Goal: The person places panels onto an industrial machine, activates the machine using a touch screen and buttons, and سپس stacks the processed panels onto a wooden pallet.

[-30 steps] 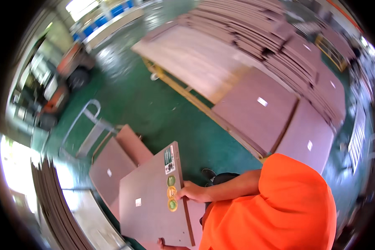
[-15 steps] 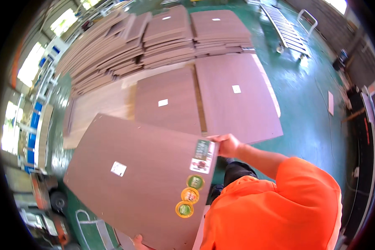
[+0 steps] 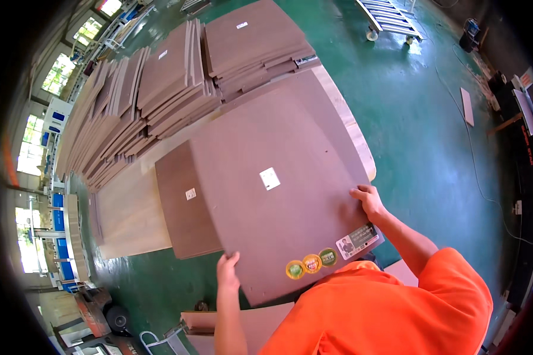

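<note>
A large brown wooden panel is held in front of me by two opposite edges. It bears a white label in its middle and round stickers plus a rectangular one along its near edge. My left hand grips the left edge close to the near corner. On the right edge my right hand has its thumb on top, the fingers partly hidden underneath. Below and beyond, the panel covers most of another brown panel. A second brown panel lies to its left, partly covered.
Several stacks of brown panels stand at the far side on a pale board base. A roller cart is at the far right. More panels lie near me, below left. An orange wheeled machine stands at lower left.
The held panel has turned and swung from the left to the right, over the right-hand lying panel. My left hand has come up into view; my right hand has shifted right.
</note>
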Motion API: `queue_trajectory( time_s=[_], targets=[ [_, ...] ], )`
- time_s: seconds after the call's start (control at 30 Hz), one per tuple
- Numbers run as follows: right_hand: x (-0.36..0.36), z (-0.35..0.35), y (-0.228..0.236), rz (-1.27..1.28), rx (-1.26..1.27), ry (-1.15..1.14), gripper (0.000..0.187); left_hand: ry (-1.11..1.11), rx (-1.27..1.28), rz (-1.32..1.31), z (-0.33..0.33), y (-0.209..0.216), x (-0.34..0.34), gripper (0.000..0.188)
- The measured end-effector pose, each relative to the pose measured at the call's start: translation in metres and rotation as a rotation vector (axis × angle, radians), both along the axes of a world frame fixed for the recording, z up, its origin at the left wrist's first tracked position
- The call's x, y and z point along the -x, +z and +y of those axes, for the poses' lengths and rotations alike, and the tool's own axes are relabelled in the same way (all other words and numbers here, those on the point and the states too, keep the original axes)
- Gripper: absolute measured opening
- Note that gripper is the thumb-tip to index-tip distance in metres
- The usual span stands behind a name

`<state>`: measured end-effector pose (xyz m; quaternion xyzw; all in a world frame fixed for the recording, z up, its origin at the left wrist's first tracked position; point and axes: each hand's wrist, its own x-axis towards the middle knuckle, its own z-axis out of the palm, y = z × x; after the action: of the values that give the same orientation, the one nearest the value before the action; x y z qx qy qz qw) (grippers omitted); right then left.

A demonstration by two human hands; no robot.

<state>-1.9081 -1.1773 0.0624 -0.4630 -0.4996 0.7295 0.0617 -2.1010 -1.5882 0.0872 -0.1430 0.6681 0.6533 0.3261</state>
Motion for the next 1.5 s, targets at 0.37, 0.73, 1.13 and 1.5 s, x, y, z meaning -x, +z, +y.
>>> queue_trajectory(
  time_s=[0.37,0.73,1.13,1.5],
  targets=[
    [0.021,0.097,-0.049,-0.085,-0.167,-0.119,0.036,-0.014,0.417,0.084,0.154,-0.082,0.059,0.037],
    [-0.023,0.084,-0.133,-0.475,-0.626,0.405,0.082,-0.475,0.988,0.446,0.127,-0.144,-0.002,0.096],
    [0.006,0.068,-0.115,-0.565,-0.687,0.507,0.077,-0.416,0.868,0.398,0.113,-0.160,-0.001,0.091],
    [-0.110,0.147,-0.127,-0.178,-0.727,0.742,0.061,-0.634,1.040,0.737,0.291,-0.122,-0.032,0.091]
  ],
)
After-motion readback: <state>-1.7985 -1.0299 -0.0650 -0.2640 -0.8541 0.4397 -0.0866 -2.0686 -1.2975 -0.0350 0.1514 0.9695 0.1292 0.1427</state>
